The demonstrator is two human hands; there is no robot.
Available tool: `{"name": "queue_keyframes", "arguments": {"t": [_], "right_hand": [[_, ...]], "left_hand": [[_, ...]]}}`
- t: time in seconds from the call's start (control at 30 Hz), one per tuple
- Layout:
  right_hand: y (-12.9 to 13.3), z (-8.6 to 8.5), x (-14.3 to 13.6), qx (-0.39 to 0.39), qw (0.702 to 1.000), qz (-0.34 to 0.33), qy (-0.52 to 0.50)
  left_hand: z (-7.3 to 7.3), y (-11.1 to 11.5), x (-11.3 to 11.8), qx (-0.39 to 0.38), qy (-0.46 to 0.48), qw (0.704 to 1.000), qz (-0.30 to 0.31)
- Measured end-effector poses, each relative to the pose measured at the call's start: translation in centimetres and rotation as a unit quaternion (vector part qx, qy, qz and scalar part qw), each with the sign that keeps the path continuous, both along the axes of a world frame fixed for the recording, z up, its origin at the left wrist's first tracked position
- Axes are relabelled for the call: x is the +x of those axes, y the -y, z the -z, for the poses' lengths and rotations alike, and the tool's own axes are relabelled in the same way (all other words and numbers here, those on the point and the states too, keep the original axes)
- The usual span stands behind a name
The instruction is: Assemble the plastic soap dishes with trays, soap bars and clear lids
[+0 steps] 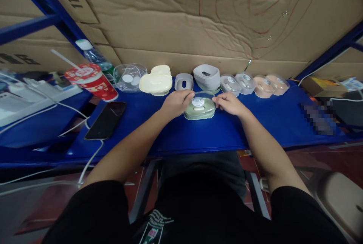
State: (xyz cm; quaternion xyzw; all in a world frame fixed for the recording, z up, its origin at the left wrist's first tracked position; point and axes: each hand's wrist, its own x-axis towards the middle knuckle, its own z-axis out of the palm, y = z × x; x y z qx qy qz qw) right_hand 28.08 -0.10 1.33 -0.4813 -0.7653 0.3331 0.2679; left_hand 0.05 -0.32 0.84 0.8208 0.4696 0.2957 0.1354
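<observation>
Left hand (pixel 178 104) and right hand (pixel 228 103) are pinching lid (pixel 209 95) at opposite ends, presumably keeping it level over green box (pixel 202 114).

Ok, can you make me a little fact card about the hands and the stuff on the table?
Left hand: holding the left side of a green box
Right hand: holding its right side
Box top: clear lid, round white label
Far row: includes cream pieces, peach boxes
Left end: red cup, black phone
Table: blue
</observation>
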Motion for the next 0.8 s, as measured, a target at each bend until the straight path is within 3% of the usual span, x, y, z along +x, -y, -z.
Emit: {"name": "queue_keyframes", "arguments": {"t": [0.2, 0.53, 0.7, 0.8], "right_hand": [[-0.2, 0.0, 0.1, -0.061, 0.996, 0.005, 0.060], [-0.3, 0.5, 0.0, -0.062, 0.992, 0.001, 0.109], [-0.2, 0.2, 0.1, 0.002, 0.990, 0.018, 0.142], [-0.4, 0.0, 0.5, 0.071, 0.979, 0.074, 0.179]], "left_hand": [[0.9, -0.6, 0.4, -0.063, -0.005, 0.998, -0.026], [1.5, -1.7, 0.4, -0.096, 0.019, 0.994, -0.047], [1.5, -1.7, 0.3, -0.098, 0.028, 0.994, -0.044], [1.7, -1.7, 0.4, -0.141, 0.077, 0.987, -0.023]]}}
